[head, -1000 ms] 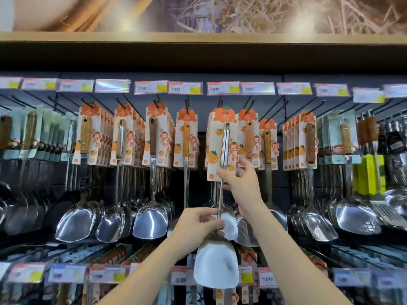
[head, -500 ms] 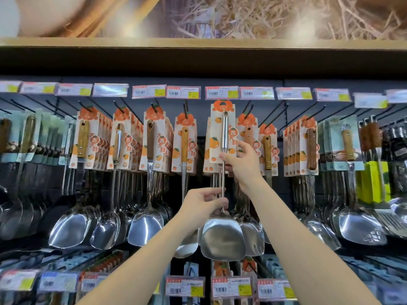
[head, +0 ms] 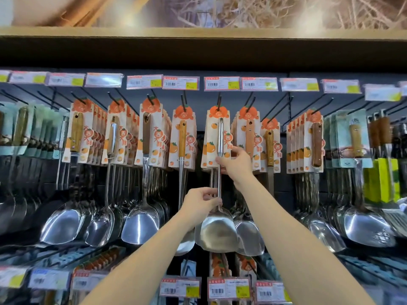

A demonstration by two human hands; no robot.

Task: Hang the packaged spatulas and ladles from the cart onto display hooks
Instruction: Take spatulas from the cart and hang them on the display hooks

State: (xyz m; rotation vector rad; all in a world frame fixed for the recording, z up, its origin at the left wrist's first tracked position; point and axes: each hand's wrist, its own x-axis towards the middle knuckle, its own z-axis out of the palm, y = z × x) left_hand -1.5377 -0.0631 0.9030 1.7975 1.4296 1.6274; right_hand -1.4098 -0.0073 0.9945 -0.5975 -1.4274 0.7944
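Spatula (head: 217,234) is up at the rack (head: 283,188), top row, about mid-width, under the price tags (head: 221,83). Its card (head: 211,139) has the orange head right at the hook (head: 219,101). The rod crosses the head, so the hole looks engaged. Can't tell whether it's slid fully back or only on the tip.

Right hand (head: 237,161): thumb and fingers pinch the card's lower end together with the steel handle. My read is that this is the steering point: it sets the card angle so the hole lines up with the rod, and it can push the pack along.

Left hand (head: 201,202): fingers curled tight round the thin shaft just above the blade. Likely it takes the weight and stops the swing, so the card hole carries no load while threading.

Spatula hangs near vertical, with its blade in front of other blades. Touching or just off them, can't tell. Neighbour packs (head: 248,137) with same-pattern cards sit close on both sides of that hook. Side clearance is small, hence the two-hand hold.

Step is seating the pack on the hook, and it looks near done for this piece. Next move calls for a push back along the rod, then a gentle release, low hand first. The blade is heavy and the card thin, so there's tear risk at the hole. Cart not in view, so the remaining count is unknown.
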